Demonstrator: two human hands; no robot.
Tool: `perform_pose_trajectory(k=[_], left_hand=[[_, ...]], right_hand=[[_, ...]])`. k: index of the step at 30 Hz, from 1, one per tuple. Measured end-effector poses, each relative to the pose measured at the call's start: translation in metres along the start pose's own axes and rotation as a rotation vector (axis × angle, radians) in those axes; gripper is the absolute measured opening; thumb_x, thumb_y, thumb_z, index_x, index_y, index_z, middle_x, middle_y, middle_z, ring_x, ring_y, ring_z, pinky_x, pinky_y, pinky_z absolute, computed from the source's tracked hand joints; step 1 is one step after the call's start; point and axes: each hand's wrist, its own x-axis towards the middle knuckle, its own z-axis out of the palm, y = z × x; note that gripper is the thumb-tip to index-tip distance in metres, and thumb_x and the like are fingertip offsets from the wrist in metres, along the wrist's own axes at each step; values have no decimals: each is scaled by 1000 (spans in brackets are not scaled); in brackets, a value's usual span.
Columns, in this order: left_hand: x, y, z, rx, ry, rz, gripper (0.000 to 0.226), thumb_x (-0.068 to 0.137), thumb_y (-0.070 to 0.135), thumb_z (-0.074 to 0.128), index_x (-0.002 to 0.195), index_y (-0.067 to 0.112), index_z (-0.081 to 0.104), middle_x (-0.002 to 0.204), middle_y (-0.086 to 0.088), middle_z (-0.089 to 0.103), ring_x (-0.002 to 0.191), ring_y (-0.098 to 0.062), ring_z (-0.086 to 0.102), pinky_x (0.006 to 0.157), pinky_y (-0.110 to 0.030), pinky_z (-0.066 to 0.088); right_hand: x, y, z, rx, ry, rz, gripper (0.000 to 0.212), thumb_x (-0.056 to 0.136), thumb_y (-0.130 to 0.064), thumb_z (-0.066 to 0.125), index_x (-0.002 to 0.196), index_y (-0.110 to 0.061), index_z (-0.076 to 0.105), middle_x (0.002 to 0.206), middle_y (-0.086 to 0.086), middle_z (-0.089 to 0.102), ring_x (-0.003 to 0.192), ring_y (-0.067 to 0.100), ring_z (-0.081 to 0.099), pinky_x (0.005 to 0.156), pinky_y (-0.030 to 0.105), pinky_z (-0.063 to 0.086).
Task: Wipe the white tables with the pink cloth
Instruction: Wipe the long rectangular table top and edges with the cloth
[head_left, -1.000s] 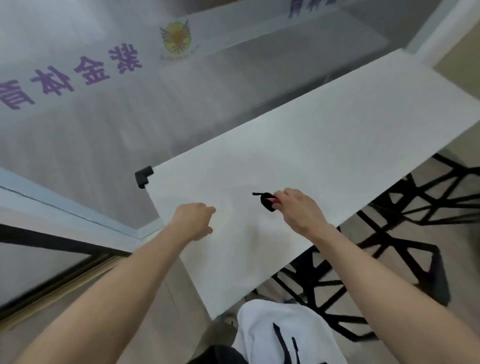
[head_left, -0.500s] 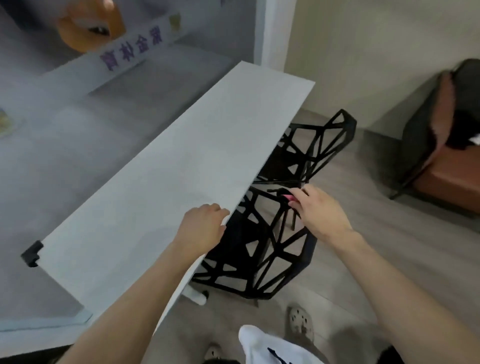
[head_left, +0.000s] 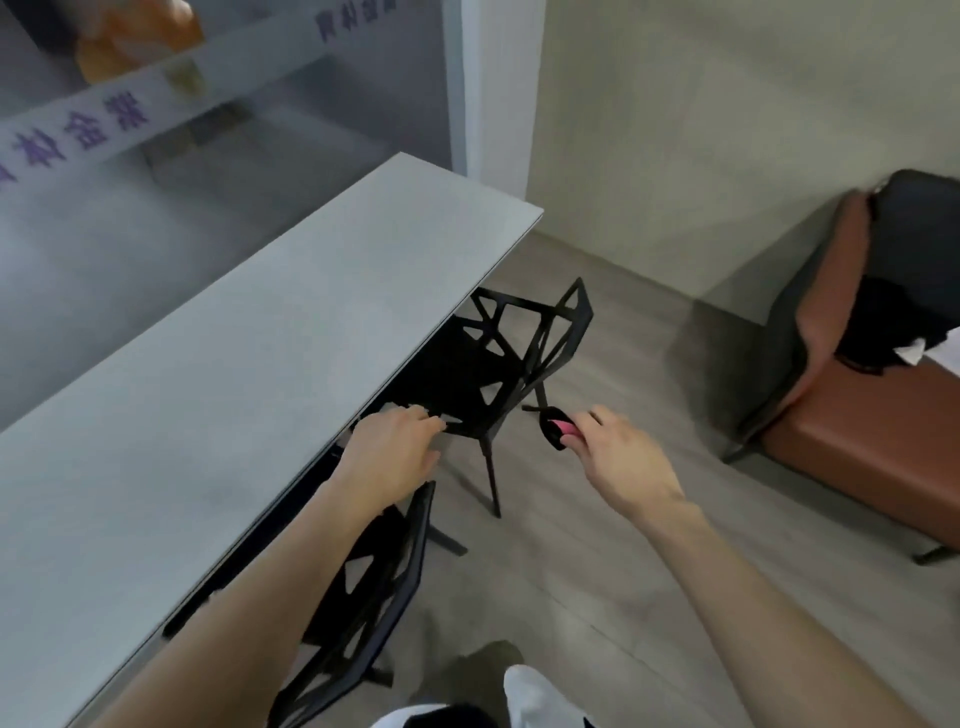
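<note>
— What did the pink cloth (head_left: 564, 429) look like?

— Only a small bright pink bit of it showed, bunched up beside a black loop (head_left: 546, 427) that stuck out of the same grip. It was too blurred to say more.

— And where was it?

— At the front of the right hand (head_left: 618, 460), off the white table (head_left: 234, 364) altogether. It was out past the table's long near edge, in the air over the grey floor (head_left: 597, 571), near the leg of a black open-frame chair (head_left: 519, 353).

— How was that hand?

— Clenched round the cloth, fingers curled in, back of the hand upward.

— The other one?

— The left hand (head_left: 392, 449) was at the table's long near edge, above that chair's seat. Its fingers were loosely bent and pointing forward, with nothing in them. I couldn't tell whether it touched the edge.

— The table itself?

— It had a long pale top. Its far edge ran along a frosted glass wall (head_left: 78, 234) with purple characters, and its far right corner was close to a plain wall. A second chair (head_left: 374, 577) was tucked under the near edge, beneath the left forearm.

— Anything beyond?

— A brown sofa (head_left: 857, 447) stood well apart on the right, against the wall, with dark clothing (head_left: 893, 327) lying on it.
</note>
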Motion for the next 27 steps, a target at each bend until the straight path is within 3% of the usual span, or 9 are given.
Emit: perform_pose_trajectory(k=[6,8,13,17,24,27], left_hand=[[141,42,-2,-9,16,-43,43,107,40,59,148,30,61,133,6,67,116,-17,67,83,-37,59],[202,59,5,-19,17,-52,41,106,39,60,146,29,64,130,6,68,115,-20,68,82,-39,59],[343,102,5,-80,-40,-60,29,103,39,61,128,27,69,120,4,69,110,-23,68,77,-40,59],[432,110,-15,-72,-46,-88,21,101,34,61,118,27,70,114,6,68,106,-22,68,76,-39,58],[562,59,-30,-92,-6,-355,22,97,30,58,116,31,68,104,9,65,99,-23,69,75,-39,57],[594,41,-39,-118,-54,-517,28,101,32,58,127,31,68,119,7,68,111,-23,68,86,-43,58]], right_hand=[[107,99,-23,-35,-13,-60,31,112,-46,47,124,-22,63,107,-3,58,101,26,61,68,40,49],[145,139,-28,-58,-15,-71,33,112,-47,47,124,-21,63,106,-3,58,99,25,61,66,37,43],[239,229,-53,-145,-115,-111,34,112,-49,46,121,-21,64,110,-2,60,102,24,64,71,37,47],[330,277,-80,-128,-76,-138,33,111,-46,51,120,-18,66,110,1,63,103,28,66,71,40,48],[527,310,-84,-82,-86,-379,33,112,-44,51,126,-17,65,112,0,61,101,25,63,70,38,49],[607,307,-77,-61,-127,-516,32,112,-42,52,124,-15,66,112,2,62,100,26,62,71,38,48]])
